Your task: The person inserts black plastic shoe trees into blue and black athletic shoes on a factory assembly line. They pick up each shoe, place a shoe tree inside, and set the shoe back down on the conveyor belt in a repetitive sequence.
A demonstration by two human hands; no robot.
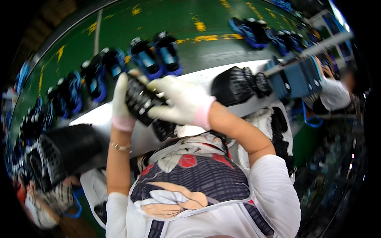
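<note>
I hold a black ridged shoe sole (143, 104) in both white-gloved hands above a grey work ledge (139, 137). My left hand (121, 104) grips its left side, fingers pointing up. My right hand (180, 104) wraps over its right side, fingers spread across the tread. The sole's lower end reaches toward my chest and patterned apron.
Black shoe parts (238, 85) lie on the ledge to the right, a black basket-like piece (59, 152) to the left. A green conveyor (166, 23) carries several blue-and-black shoes (154, 55). Another person in white (335, 93) works at far right; someone else (47, 202) is at lower left.
</note>
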